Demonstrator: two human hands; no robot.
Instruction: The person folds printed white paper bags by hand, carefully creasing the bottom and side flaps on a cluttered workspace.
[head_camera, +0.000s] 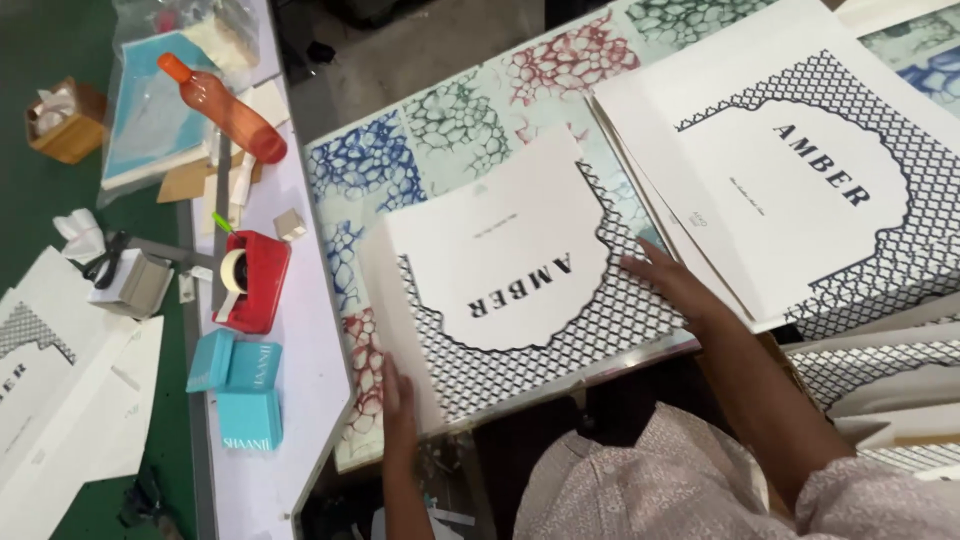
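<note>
Marbled paper in blue, green and red patches covers the worktable (450, 130), and on it lies a flat white paper bag (510, 290) printed with a dark lattice border and a scalloped white panel, its lower edge reaching past the table's near edge. The person's left hand (397, 405) lies flat with fingers fairly spread on the bag's lower left corner, and the right hand (672, 283) rests open, fingers extended, on its right edge; neither hand grips anything. Just to the right, touching or nearly touching that hand, sits a stack of matching bags (800, 170) turned the other way up. A narrow white side table (300, 330) to the left carries a red tape dispenser (250, 280), 2 or 3 small teal boxes (240, 385), an orange bottle (220, 105) lying on its side and a clear plastic pouch (160, 100). With both palms only pressing, the bag could slip off the near edge if pressure eases, and a sideways push from the right hand could skew or crease it against the stack, or nudge the top sheets of that stack out of line.
</note>
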